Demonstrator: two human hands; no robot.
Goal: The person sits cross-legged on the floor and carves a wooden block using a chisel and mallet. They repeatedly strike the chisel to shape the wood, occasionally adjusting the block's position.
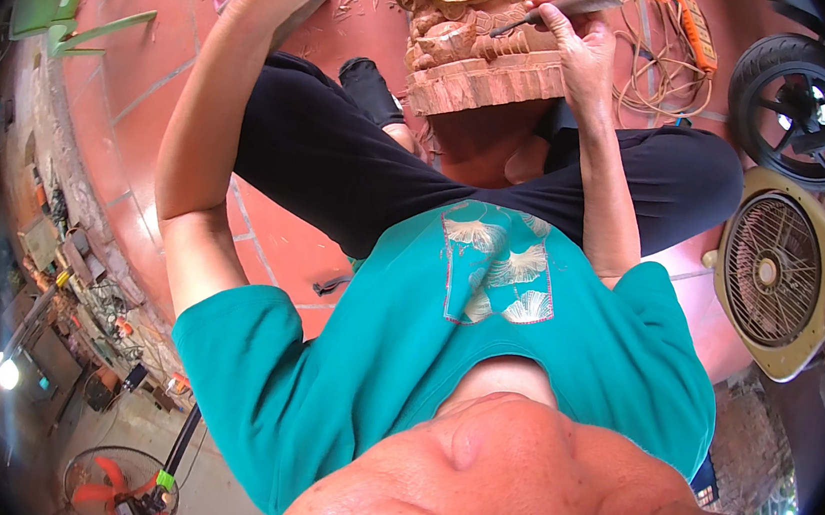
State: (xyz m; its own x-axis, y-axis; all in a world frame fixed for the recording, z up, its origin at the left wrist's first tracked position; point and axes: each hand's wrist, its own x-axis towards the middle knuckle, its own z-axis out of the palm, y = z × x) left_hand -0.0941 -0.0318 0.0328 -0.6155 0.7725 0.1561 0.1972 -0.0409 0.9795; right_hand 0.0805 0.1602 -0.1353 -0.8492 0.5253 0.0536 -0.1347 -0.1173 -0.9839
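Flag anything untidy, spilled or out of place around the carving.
Wood chips lie scattered on the red tile floor beside the carved wooden block, and a tangled cord sprawls loose near the right hand holding the chisel.

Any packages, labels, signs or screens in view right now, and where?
No package, sign or screen shows clearly.
Shirt patch: printed panel on the teal shirt's chest, roughly square, pale fan shapes, pink border.
Orange device: top right on the floor among cords, long and flat; any label too small to tell.

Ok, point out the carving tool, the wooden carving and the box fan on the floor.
carving tool [549,12], head view, on its metal shaft.
wooden carving [472,73], head view, on its ridged lower band.
box fan [775,271], head view, on its round grille.
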